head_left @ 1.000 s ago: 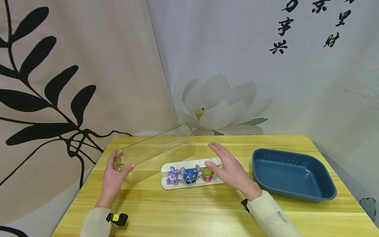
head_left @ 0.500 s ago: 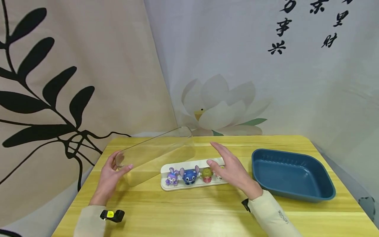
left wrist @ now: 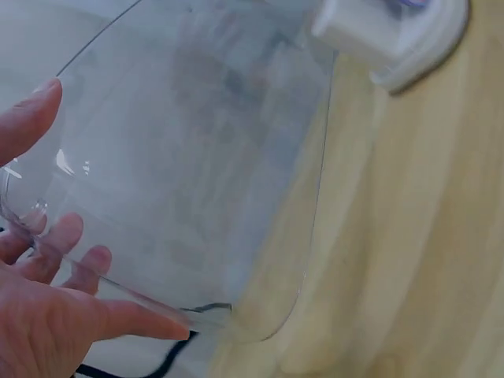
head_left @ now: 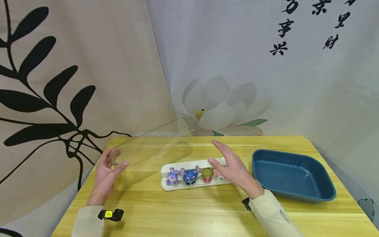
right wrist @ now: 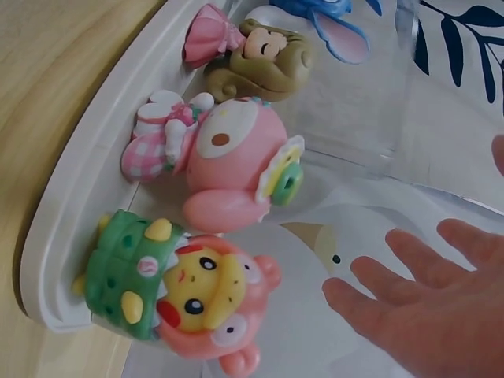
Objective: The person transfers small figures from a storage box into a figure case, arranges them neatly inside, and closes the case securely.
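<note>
My left hand [head_left: 104, 176] holds the left end of a clear plastic cover [head_left: 154, 144], fingers and thumb around its edge. The cover slants up to the right, behind and above a white display base [head_left: 177, 166]. On the base stand a purple rabbit figure [head_left: 172, 177], a blue big-eared figure [head_left: 190, 176] and a brown-haired figure [head_left: 207, 175]. Farther right, the right wrist view has a pink figure [right wrist: 236, 161] and a green-suited figure [right wrist: 130, 264]. Near these hovers my right hand [head_left: 235, 169], fingers extended and holding nothing; in the head view it partly hides the base's right end.
A dark blue plastic basin [head_left: 296, 174] stands on the wooden table [head_left: 183, 214] to the right. Behind the table hangs a printed cloth backdrop [head_left: 118, 59]. A black cable [head_left: 10, 232] shows at the lower left.
My left hand has moved a little left and up, drawing the clear cover with it, away from the base. The right hand has barely shifted. Figures and basin stay in place.
</note>
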Tool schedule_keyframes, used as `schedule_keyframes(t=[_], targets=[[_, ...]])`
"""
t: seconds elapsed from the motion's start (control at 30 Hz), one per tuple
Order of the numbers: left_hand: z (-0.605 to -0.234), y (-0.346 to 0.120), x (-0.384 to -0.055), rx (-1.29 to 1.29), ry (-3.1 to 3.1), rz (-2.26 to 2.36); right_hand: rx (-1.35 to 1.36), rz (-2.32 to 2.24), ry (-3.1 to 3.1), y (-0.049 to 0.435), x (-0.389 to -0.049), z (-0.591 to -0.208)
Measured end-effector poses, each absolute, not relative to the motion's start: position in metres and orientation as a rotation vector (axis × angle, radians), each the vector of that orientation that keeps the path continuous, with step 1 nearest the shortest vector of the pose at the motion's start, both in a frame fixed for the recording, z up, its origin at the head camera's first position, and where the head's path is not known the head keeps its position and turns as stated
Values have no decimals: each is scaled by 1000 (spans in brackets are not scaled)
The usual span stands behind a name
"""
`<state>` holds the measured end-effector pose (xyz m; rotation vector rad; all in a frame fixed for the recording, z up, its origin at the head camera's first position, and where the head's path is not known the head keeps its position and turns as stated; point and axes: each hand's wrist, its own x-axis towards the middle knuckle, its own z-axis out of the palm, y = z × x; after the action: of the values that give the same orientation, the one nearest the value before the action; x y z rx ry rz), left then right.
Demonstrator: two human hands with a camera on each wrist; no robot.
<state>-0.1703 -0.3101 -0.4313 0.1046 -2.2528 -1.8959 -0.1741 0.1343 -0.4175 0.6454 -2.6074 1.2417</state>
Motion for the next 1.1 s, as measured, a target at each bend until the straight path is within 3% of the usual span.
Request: schedule_keyframes(t=[0.7, 1.1], targets=[[-388, -288, -156, -500, -1977, -2033, 577, 1332, -2575, 133, -174, -385], [-378, -263, -158, -603, -2055, -2022, 553, 1546, -2444, 148, -170, -377]])
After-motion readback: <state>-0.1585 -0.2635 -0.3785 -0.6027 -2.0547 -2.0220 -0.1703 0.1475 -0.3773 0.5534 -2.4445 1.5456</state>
